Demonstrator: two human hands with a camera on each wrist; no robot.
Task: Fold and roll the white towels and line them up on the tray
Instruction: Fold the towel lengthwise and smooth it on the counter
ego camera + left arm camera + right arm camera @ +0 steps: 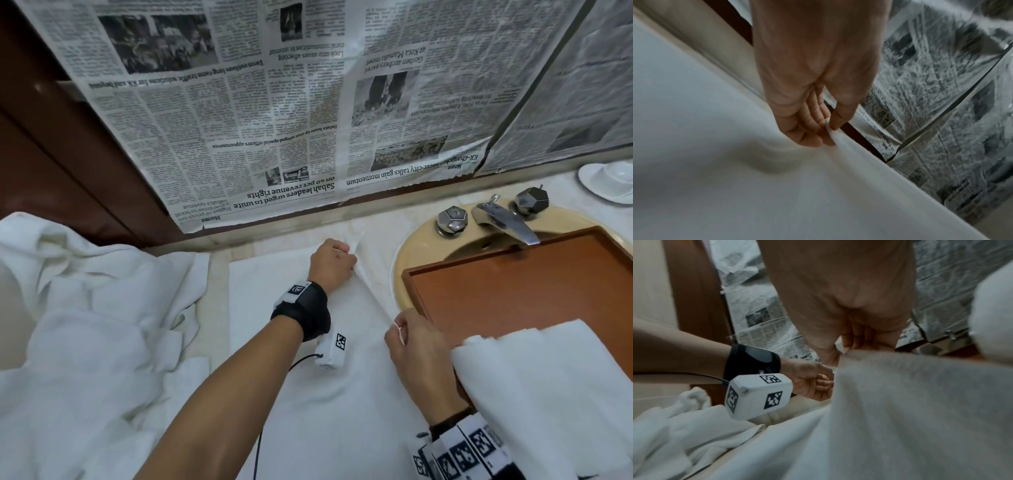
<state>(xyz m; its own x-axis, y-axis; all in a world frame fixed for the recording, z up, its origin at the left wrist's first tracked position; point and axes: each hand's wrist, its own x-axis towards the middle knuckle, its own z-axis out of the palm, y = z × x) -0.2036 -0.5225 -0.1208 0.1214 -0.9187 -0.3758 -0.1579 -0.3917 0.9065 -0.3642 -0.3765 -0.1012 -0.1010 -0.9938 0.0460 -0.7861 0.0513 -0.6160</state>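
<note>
Across the wall behind the surface, newspaper sheets point(274, 102) hang upside down, reaching to the back edge of the pale stone surface point(219, 308). Left of everything, a heap of crumpled white towels point(85, 325) covers the near-left part of the surface and rises toward a dark wooden panel point(51, 137). At the middle, one white towel point(308, 394) lies spread flat on the surface, its right edge lifted into a ridge running between the two hands. To the right, a beige round sink point(414, 253) is set into the surface, and a brown wooden tray point(513, 291) sits across its basin, tilted a little in view, its floor bare at the far end. A folded white towel point(548, 394) lies over the near part of the tray and hides part of the right wrist. Behind the tray stands a chrome faucet point(503, 219) with two faceted knobs, and at the far right corner a white cup and saucer point(609, 181).

The left hand point(330, 265) is at the far end of the spread towel's right edge, thumb and fingers pinching a fold of cloth; the left wrist view shows the pinch plainly. The right hand point(418, 356) grips the same edge nearer the person, just beside the tray's near-left corner, fingers curled over the cloth.
</note>
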